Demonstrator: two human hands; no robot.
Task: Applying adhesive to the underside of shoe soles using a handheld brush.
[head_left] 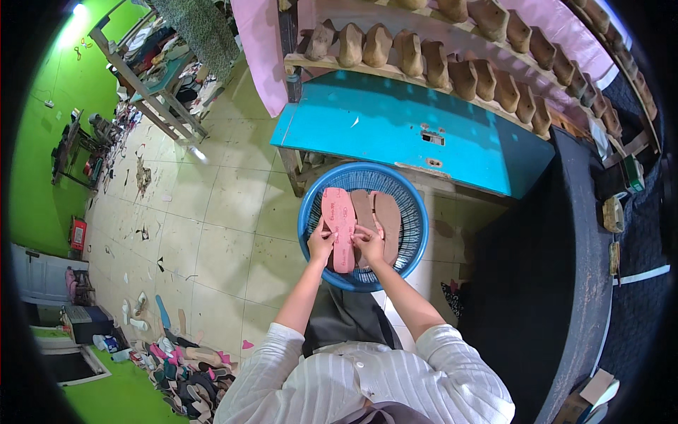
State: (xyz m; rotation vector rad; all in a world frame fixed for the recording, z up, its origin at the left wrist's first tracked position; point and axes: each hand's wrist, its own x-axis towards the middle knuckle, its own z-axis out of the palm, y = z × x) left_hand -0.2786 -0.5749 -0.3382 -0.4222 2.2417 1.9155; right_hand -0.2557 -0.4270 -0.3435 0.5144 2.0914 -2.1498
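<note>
Head view. We look down on a pink insole [340,225] held over a round blue basket [417,233] that stands on the tiled floor [212,233]. The insole's long axis runs straight away from the body: its heel end lies nearest the wearer, its toe end farthest, toward the turquoise tabletop [395,127]. The left hand [321,244] forms one grip on the insole's left edge, fingers pressed together and pinching that edge near the lower half. The right hand [369,245] forms the other grip on the right edge, at about the same height, also pinching the sheet. The two grips thus face each other across the short axis, and neither is clearly nearer; most of the insole extends forward of both.

Just to the right of the right grip, two brown insoles [378,215] lie in the basket, parallel to the pink one and touching it. Beyond the tabletop, wooden shoe lasts [424,56] stand in rows on a shelf. Far to the left of the left grip, loose footwear [183,367] litters the floor.
</note>
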